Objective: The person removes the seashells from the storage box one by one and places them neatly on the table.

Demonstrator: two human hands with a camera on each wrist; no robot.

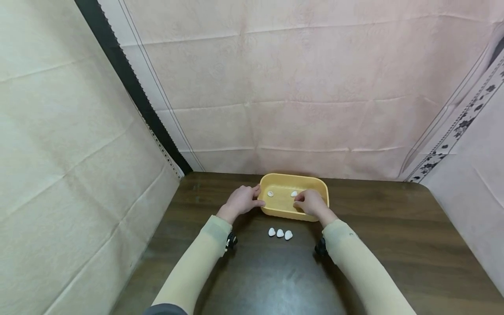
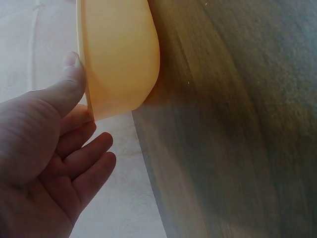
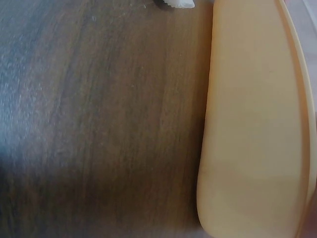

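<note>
A yellow plastic basin (image 1: 283, 213) stands near the back edge of the table. My left hand (image 1: 242, 200) holds its left end; in the left wrist view the thumb (image 2: 74, 82) lies against the rim, with the other fingers loosely bent. My right hand (image 1: 312, 202) reaches inside over the right part, fingers bent down and fingertips close together; whether they hold something is hidden. Inside lie a small white shell-like piece (image 1: 270, 194) at left and another white piece (image 1: 294, 194) just beyond the right fingertips. Three more white pieces (image 1: 280, 233) lie in a row in front.
The dark wood-grain table (image 1: 374, 245) runs out on both sides and towards me. Pale cloth (image 1: 299, 109) hangs behind it, with more cloth at left and right. In the right wrist view, a ridged white piece (image 3: 179, 3) shows at the top edge.
</note>
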